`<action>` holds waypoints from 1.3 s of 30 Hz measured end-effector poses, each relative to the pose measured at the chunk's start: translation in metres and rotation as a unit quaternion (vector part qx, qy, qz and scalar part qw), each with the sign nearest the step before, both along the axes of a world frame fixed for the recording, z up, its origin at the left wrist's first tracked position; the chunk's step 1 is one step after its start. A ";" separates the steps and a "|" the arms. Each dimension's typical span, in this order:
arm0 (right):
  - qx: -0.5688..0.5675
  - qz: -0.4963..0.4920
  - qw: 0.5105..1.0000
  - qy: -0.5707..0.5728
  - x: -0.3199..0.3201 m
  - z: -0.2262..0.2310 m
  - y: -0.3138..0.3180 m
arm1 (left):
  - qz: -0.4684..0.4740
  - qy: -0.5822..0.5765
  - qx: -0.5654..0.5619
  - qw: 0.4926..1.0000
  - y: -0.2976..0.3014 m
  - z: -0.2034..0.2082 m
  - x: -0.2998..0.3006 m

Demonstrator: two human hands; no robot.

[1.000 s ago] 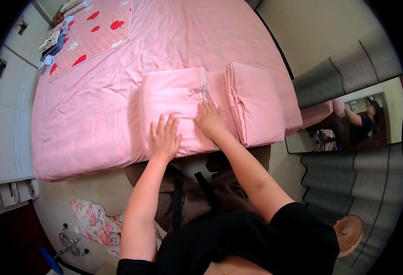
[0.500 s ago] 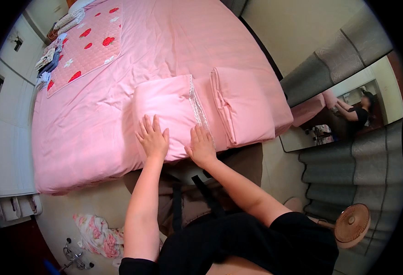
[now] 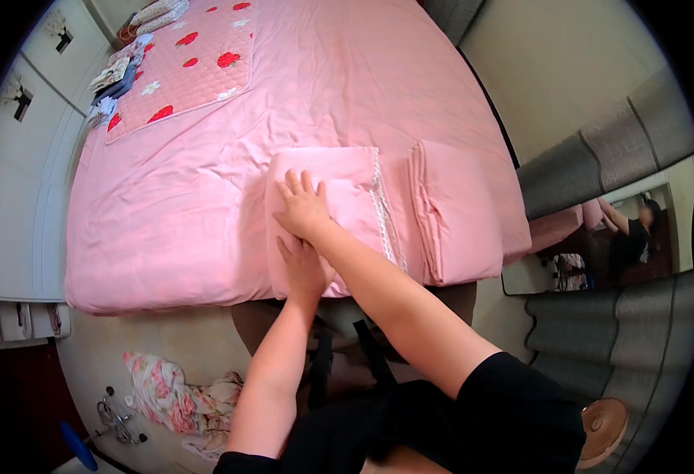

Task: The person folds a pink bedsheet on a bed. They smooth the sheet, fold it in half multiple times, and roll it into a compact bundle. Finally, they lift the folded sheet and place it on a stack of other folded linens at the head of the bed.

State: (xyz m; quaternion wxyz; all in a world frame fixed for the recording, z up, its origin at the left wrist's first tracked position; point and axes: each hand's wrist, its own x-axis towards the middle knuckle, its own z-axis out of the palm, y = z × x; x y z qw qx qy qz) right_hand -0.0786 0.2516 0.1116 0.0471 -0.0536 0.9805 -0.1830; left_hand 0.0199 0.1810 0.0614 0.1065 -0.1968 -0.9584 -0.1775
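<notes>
At the near edge of the bed, smooth matt cloth is seen on the bundle with lace-like trim.

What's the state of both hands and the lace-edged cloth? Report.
Right hand open, flat on folded lace-edged cloth. Left hand on it, nearer, partly hidden by right. Second folded cloth beside it, untouched.

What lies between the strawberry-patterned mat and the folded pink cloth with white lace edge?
Only the wrinkled pink bed cover lies between the mat and the folded cloth; the head view shows this stretch bare.
</notes>
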 end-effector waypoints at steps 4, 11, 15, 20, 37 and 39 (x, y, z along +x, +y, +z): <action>-0.001 -0.024 0.997 -0.067 -0.018 -0.032 -0.005 | -0.015 -0.001 -0.031 0.999 -0.001 -0.009 -0.001; 0.060 -0.020 0.995 -0.075 -0.040 -0.063 -0.008 | 0.003 -0.091 -0.066 0.994 0.005 0.000 -0.008; 0.056 -0.037 0.996 -0.066 -0.051 -0.071 -0.006 | 0.002 -0.082 -0.085 0.993 0.005 -0.005 -0.008; 0.018 -0.066 0.997 -0.030 -0.063 -0.079 -0.002 | 0.004 -0.058 -0.111 0.992 0.008 -0.015 -0.008; 0.215 -0.121 0.969 0.001 -0.018 -0.063 0.151 | -0.026 -0.114 -0.117 0.986 0.015 0.002 0.009; 0.191 -0.093 0.973 0.090 0.010 -0.045 0.102 | -0.006 -0.113 -0.132 0.985 0.012 -0.003 0.009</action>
